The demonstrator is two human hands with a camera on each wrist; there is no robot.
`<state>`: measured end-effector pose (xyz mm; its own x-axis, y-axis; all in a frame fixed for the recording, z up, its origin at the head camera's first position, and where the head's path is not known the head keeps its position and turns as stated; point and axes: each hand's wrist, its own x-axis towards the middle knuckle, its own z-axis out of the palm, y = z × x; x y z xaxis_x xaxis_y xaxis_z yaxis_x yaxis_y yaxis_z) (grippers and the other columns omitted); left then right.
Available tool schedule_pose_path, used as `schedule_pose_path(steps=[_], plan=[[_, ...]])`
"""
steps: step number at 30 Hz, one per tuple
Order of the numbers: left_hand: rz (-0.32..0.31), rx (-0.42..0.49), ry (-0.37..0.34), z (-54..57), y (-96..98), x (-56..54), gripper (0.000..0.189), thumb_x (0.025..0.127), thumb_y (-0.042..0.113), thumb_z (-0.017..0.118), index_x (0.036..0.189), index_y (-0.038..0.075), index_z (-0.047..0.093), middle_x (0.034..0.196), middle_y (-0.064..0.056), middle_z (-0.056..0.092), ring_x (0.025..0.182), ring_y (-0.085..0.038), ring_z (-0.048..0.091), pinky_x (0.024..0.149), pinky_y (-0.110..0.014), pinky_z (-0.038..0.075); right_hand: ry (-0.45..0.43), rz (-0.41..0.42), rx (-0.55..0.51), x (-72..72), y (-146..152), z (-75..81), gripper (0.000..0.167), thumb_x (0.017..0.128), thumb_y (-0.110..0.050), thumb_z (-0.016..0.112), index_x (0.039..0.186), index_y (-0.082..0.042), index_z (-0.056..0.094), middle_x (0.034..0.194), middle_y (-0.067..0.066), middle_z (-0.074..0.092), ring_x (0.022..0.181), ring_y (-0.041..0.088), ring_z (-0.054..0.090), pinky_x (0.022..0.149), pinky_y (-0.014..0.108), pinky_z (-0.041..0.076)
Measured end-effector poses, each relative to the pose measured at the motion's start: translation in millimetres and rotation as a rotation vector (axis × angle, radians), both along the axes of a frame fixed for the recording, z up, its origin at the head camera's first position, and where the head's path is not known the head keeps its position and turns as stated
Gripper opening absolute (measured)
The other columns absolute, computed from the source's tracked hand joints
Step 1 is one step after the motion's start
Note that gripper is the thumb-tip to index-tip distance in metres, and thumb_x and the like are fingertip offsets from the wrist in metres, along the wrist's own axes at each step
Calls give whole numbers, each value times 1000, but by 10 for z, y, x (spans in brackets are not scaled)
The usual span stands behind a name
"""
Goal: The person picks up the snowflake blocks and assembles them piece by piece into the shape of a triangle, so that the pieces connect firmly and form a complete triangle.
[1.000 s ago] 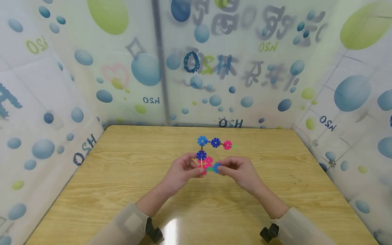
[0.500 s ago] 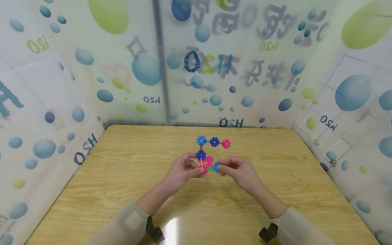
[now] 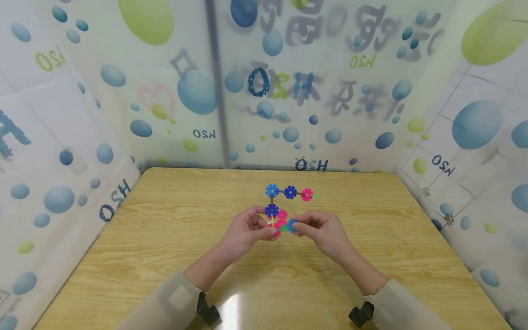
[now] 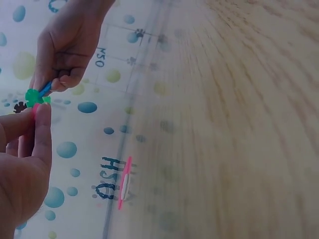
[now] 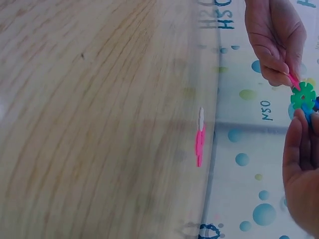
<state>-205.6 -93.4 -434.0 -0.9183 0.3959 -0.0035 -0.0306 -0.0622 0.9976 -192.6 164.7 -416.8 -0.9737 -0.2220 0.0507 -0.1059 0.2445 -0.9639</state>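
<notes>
A chain of notched snowflake discs stretches between both hands. In the head view my left hand (image 3: 245, 233) pinches a pink snowflake disc (image 3: 277, 233) at its edge. My right hand (image 3: 323, 231) pinches a light blue snowflake disc (image 3: 291, 225) between thumb and fingers. A green snowflake disc (image 5: 303, 95) joins these two, clearest in the right wrist view. From the left hand's end a yellow disc (image 3: 272, 220), seen edge-on, leads up to a dark blue disc (image 3: 272, 211). Beyond it the chain turns right at another light blue disc (image 3: 272, 190), through dark blue (image 3: 290, 192) to pink (image 3: 307, 195).
Flat pink and white pieces (image 4: 124, 184) lie on the wooden table (image 3: 173, 211) behind the held chain. Printed curtain-like walls (image 3: 264, 151) with blue and green dots enclose the table's back and sides. Dark wrist cameras (image 3: 208, 314) sit at both cuffs.
</notes>
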Motion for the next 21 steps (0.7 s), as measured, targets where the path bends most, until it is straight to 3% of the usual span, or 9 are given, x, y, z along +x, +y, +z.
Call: schedule_pose_path(steps=[7, 15, 21], plan=[[19, -29, -24, 20, 3, -31, 63, 103, 3, 76, 158, 3, 46, 103, -6, 69, 96, -20, 82, 99, -45, 66, 11, -16, 13, -12, -19, 31, 21, 103, -23, 79, 116, -7, 82, 105, 7, 82, 93, 19, 78, 93, 38, 67], [82, -2, 2, 30, -10, -80, 55, 103, 0, 73, 154, -6, 53, 103, -5, 68, 89, -16, 79, 88, -35, 69, -5, 13, 2, -67, -47, 24, 27, 106, -28, 76, 123, -8, 78, 109, 9, 80, 100, 28, 78, 92, 29, 65], [130, 20, -7, 25, -85, -113, 56, 103, 1, 74, 156, -5, 55, 104, -4, 70, 93, -17, 78, 83, -30, 68, -58, 19, -3, -182, -22, -36, 36, 110, -38, 69, 126, -7, 77, 114, 21, 79, 106, 35, 78, 96, 43, 67]])
